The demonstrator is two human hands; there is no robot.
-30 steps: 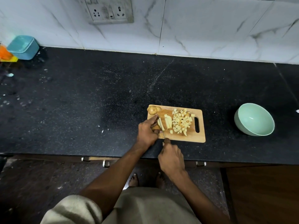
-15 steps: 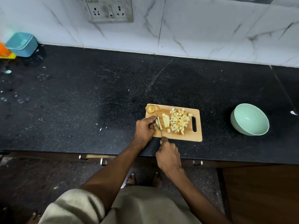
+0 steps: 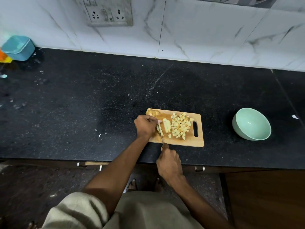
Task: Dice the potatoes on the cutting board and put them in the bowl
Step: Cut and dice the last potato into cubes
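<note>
Potato strips (image 3: 165,127) between both hands

counter: black speckled stone (image 3: 82,104), small pale scraps on it
wall: white marble-look tiles (image 3: 206,30)
socket plate (image 3: 107,11): on wall, upper left
blue tub (image 3: 18,47): far left, on counter by wall

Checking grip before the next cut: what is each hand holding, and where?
Right hand grips the knife by its handle. Left hand holds the potato piece being sliced, fingers curled over its left side.
</note>
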